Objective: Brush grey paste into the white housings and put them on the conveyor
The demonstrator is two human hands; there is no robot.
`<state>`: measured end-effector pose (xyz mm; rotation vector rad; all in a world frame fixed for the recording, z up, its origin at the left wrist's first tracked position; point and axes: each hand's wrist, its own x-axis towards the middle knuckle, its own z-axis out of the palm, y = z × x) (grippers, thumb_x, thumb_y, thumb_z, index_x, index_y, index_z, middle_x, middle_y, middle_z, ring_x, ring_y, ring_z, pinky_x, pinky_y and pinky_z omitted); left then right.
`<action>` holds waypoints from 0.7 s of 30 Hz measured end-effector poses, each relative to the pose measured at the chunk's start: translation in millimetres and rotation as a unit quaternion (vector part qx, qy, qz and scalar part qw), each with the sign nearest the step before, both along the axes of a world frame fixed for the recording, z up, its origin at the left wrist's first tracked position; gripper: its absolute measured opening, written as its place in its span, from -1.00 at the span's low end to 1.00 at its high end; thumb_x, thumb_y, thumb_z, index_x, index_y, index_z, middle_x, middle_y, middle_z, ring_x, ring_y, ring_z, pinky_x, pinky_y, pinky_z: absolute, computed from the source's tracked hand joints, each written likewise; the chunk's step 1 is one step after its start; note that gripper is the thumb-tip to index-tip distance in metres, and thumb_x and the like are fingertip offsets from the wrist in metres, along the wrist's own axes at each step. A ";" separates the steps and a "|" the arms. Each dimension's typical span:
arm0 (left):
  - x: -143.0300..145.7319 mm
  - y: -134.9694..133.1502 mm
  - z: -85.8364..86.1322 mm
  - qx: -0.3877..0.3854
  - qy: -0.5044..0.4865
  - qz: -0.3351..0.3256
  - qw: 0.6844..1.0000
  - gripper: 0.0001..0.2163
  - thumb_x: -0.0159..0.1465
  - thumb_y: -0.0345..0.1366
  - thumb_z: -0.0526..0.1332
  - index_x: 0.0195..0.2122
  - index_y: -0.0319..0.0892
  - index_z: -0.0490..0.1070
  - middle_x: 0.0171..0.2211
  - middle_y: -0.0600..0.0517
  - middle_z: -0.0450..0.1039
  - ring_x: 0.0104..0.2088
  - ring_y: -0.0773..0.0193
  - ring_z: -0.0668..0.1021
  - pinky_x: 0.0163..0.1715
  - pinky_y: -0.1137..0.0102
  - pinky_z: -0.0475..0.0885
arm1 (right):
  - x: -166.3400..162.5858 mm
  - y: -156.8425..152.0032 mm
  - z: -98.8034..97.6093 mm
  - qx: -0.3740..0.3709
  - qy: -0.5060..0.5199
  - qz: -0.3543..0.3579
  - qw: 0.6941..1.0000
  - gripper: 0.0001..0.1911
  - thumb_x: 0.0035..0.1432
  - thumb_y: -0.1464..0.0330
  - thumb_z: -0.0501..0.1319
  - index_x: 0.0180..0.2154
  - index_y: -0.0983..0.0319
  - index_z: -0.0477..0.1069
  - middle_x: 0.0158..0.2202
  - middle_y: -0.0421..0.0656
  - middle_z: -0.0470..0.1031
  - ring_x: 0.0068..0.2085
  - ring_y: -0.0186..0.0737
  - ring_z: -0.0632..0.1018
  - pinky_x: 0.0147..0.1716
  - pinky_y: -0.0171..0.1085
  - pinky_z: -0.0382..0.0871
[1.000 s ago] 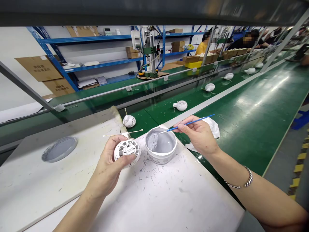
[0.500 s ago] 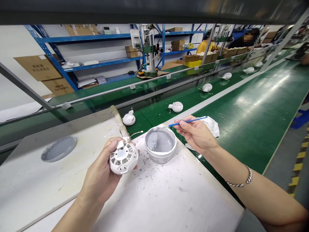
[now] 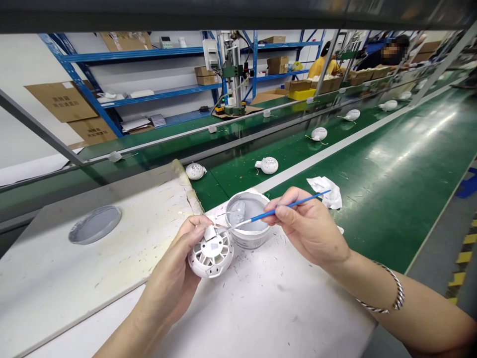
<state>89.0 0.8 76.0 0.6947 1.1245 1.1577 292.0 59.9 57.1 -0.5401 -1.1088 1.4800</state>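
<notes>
My left hand [image 3: 173, 271] is closed around a round white plastic housing [image 3: 211, 253] with vent slots radiating from its centre and a small tab at its top. My right hand [image 3: 301, 223] pinches a thin blue-handled paintbrush [image 3: 283, 206]. The brush tip is at the housing's upper edge, beside the tab; whether it touches cannot be made out. Just behind the housing stands a white tub [image 3: 250, 240] of grey paste, under the brush.
A lid [image 3: 95, 224] smeared with grey paste lies on the white board at left. Several similar white housings [image 3: 269, 165] sit along the green conveyor. A crumpled tissue [image 3: 326, 191] lies right of the tub. Two people work at the far benches, behind metal posts.
The brush has moved from the tub's rim down and left to the housing. My left hand has brought the housing right, nearer the tub. The nearest housing on the conveyor has shifted.
</notes>
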 end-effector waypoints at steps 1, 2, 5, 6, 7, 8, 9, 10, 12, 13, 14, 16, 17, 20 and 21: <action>0.7 -0.4 -0.3 -0.002 -0.003 -0.005 1.000 -0.81 0.18 -0.10 0.24 -0.30 -0.08 0.39 -0.37 0.04 0.41 -0.41 0.25 0.44 -0.43 0.41 0.40 | -1.7 -2.8 -0.7 0.014 -0.007 0.003 1.000 -0.83 0.01 0.34 0.42 -0.44 0.17 0.43 -0.39 -0.26 0.60 -0.38 -0.34 0.63 -0.31 -0.38 0.58; 1.2 -0.7 -0.8 -0.002 -0.007 -0.008 1.000 -0.82 0.19 -0.11 0.23 -0.30 -0.08 0.39 -0.38 0.04 0.41 -0.41 0.27 0.43 -0.43 0.43 0.38 | -3.1 -5.2 -1.5 0.027 -0.018 0.003 0.999 -0.84 0.02 0.37 0.41 -0.43 0.18 0.44 -0.38 -0.25 0.60 -0.36 -0.33 0.64 -0.30 -0.37 0.58; 1.1 -0.6 -2.9 0.008 -0.008 -0.010 1.000 -0.81 0.20 -0.09 0.21 -0.30 -0.08 0.38 -0.35 0.04 0.43 -0.42 0.27 0.42 -0.43 0.42 0.38 | -5.9 -10.1 -2.5 0.063 -0.060 -0.007 0.996 -0.86 0.02 0.42 0.40 -0.44 0.19 0.45 -0.38 -0.22 0.60 -0.33 -0.29 0.63 -0.30 -0.32 0.60; 0.7 -0.5 -3.5 0.010 -0.007 -0.008 1.000 -0.80 0.19 -0.08 0.22 -0.30 -0.08 0.38 -0.34 0.04 0.43 -0.42 0.26 0.42 -0.43 0.40 0.38 | -6.3 -11.2 -2.5 0.074 -0.069 -0.012 0.995 -0.87 0.02 0.43 0.39 -0.44 0.19 0.45 -0.39 -0.22 0.60 -0.34 -0.29 0.63 -0.31 -0.32 0.60; 0.2 -0.4 -3.8 0.009 -0.007 -0.007 1.000 -0.80 0.17 -0.08 0.23 -0.30 -0.08 0.38 -0.33 0.04 0.44 -0.43 0.26 0.42 -0.43 0.39 0.38 | -6.5 -12.1 -2.4 0.086 -0.076 -0.017 0.993 -0.87 0.02 0.43 0.39 -0.44 0.19 0.45 -0.39 -0.21 0.59 -0.34 -0.29 0.62 -0.31 -0.32 0.60; -0.3 -0.4 -3.9 0.008 -0.008 -0.008 1.000 -0.80 0.15 -0.09 0.25 -0.31 -0.08 0.37 -0.32 0.04 0.44 -0.43 0.26 0.43 -0.43 0.39 0.38 | -6.4 -12.8 -2.3 0.098 -0.084 -0.023 0.991 -0.87 0.03 0.44 0.38 -0.44 0.19 0.45 -0.39 -0.21 0.59 -0.33 -0.30 0.62 -0.32 -0.33 0.59; -0.8 -0.4 -3.7 0.005 -0.011 -0.010 1.000 -0.80 0.13 -0.11 0.27 -0.30 -0.07 0.37 -0.30 0.04 0.46 -0.42 0.25 0.44 -0.43 0.39 0.38 | -6.1 -13.3 -2.4 0.110 -0.091 -0.028 0.989 -0.88 0.03 0.45 0.38 -0.44 0.19 0.45 -0.38 -0.21 0.59 -0.33 -0.30 0.61 -0.32 -0.33 0.58; -1.2 -0.6 -3.4 0.004 -0.014 -0.012 1.000 -0.79 0.10 -0.16 0.30 -0.29 -0.07 0.36 -0.27 0.03 0.47 -0.40 0.24 0.46 -0.43 0.39 0.38 | -5.6 -13.8 -2.7 0.121 -0.097 -0.033 0.987 -0.88 0.04 0.45 0.37 -0.43 0.19 0.45 -0.38 -0.20 0.58 -0.33 -0.30 0.61 -0.32 -0.34 0.57; -1.9 -1.2 -2.8 0.009 -0.018 -0.020 1.000 -0.75 0.03 -0.25 0.33 -0.26 -0.06 0.35 -0.24 0.03 0.47 -0.37 0.22 0.49 -0.44 0.41 0.36 | -4.5 -14.8 -3.6 0.135 -0.109 -0.039 0.984 -0.89 0.05 0.46 0.36 -0.42 0.19 0.46 -0.37 -0.20 0.58 -0.32 -0.30 0.61 -0.31 -0.33 0.56; -2.1 -1.6 -2.7 0.014 -0.018 -0.026 0.999 -0.72 0.01 -0.31 0.34 -0.25 -0.06 0.34 -0.26 0.03 0.47 -0.35 0.20 0.50 -0.44 0.42 0.35 | -3.8 -15.3 -4.1 0.139 -0.112 -0.040 0.983 -0.89 0.06 0.46 0.36 -0.41 0.18 0.46 -0.37 -0.21 0.58 -0.31 -0.31 0.60 -0.31 -0.33 0.55; -2.1 -1.9 -2.6 0.019 -0.017 -0.031 0.999 -0.69 -0.01 -0.35 0.34 -0.24 -0.05 0.33 -0.28 0.04 0.47 -0.33 0.19 0.51 -0.43 0.42 0.35 | -3.2 -15.7 -4.5 0.141 -0.114 -0.041 0.982 -0.89 0.07 0.46 0.35 -0.40 0.18 0.46 -0.37 -0.21 0.58 -0.30 -0.31 0.60 -0.30 -0.33 0.55; -1.8 -2.7 -3.0 0.025 -0.016 -0.039 0.999 -0.68 -0.01 -0.40 0.32 -0.24 -0.05 0.31 -0.31 0.05 0.46 -0.30 0.18 0.52 -0.42 0.43 0.34 | -2.1 -16.6 -4.9 0.147 -0.118 -0.041 0.981 -0.89 0.07 0.47 0.35 -0.40 0.17 0.46 -0.36 -0.22 0.58 -0.29 -0.30 0.61 -0.29 -0.32 0.55; -1.5 -3.0 -3.2 0.026 -0.016 -0.040 0.999 -0.69 0.00 -0.41 0.31 -0.24 -0.04 0.30 -0.31 0.06 0.46 -0.29 0.18 0.52 -0.41 0.42 0.34 | -1.6 -16.9 -4.7 0.153 -0.121 -0.042 0.980 -0.89 0.07 0.47 0.35 -0.39 0.16 0.46 -0.36 -0.22 0.59 -0.29 -0.30 0.61 -0.29 -0.32 0.55; -0.7 -4.0 -4.3 0.027 -0.019 -0.041 0.999 -0.71 0.02 -0.42 0.28 -0.24 -0.03 0.29 -0.27 0.08 0.46 -0.29 0.19 0.52 -0.39 0.42 0.35 | 0.0 -17.5 -2.9 0.174 -0.130 -0.045 0.975 -0.87 0.07 0.49 0.35 -0.39 0.15 0.47 -0.36 -0.23 0.59 -0.30 -0.29 0.61 -0.29 -0.31 0.56; -0.7 -4.2 -4.8 0.029 -0.022 -0.043 0.998 -0.72 0.03 -0.41 0.28 -0.25 -0.03 0.29 -0.27 0.07 0.45 -0.28 0.19 0.52 -0.39 0.41 0.35 | 0.7 -17.6 -2.1 0.180 -0.132 -0.045 0.974 -0.87 0.07 0.49 0.35 -0.39 0.14 0.48 -0.36 -0.23 0.60 -0.29 -0.29 0.61 -0.30 -0.31 0.56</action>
